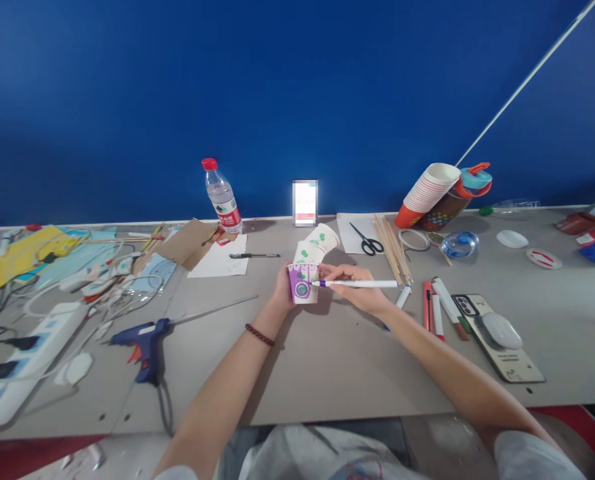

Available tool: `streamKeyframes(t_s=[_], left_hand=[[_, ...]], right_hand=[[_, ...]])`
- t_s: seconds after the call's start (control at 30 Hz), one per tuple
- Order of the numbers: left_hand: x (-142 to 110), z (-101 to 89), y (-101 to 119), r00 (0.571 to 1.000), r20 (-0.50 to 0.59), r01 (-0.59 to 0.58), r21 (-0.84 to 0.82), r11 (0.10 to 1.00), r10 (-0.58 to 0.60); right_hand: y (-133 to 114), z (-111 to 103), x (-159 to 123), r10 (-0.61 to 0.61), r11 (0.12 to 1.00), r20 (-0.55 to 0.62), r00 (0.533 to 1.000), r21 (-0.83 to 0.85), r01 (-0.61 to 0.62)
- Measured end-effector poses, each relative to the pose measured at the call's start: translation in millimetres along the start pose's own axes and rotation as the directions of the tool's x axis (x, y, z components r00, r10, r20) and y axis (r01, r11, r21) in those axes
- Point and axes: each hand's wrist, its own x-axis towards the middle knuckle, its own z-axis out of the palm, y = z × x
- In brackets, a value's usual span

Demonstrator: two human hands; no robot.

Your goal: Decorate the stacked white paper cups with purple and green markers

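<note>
My left hand (283, 288) is wrapped round the left side of a paper cup (300, 293), partly coloured purple with a round green-and-purple mark. White cups with green prints (322, 241) lean out from behind its rim; whether they are joined to it I cannot tell. In my right hand (353, 283) is a white marker (372, 284) with a purple tip. That tip points left and meets the cup's purple face, or sits just off it. Part of the cup's left edge is hidden by my left fingers.
A blue glue gun (150, 343) lies left, near a power strip (37, 360) and cables. Scissors (367, 240), wooden sticks (391, 248) and stacked cups (427, 193) are to the right, with markers (437, 310) and a phone (497, 340). A water bottle (222, 198) stands behind.
</note>
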Motion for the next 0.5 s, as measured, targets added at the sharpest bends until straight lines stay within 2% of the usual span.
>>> streamKeyframes(t_s=[0.23, 0.5], left_hand=[[-0.1, 1.1, -0.8, 0.999, -0.046, -0.026, -0.009, 1.000, 0.025], [1.4, -0.9, -2.0, 0.997, -0.079, -0.019, 0.000, 1.000, 0.019]], right_hand=[[-9.1, 4.7, 1.1, 0.046, 0.999, -0.112, 0.993, 0.004, -0.045], [-9.1, 3.5, 1.0, 0.045, 0.997, -0.150, 0.988, -0.055, -0.054]])
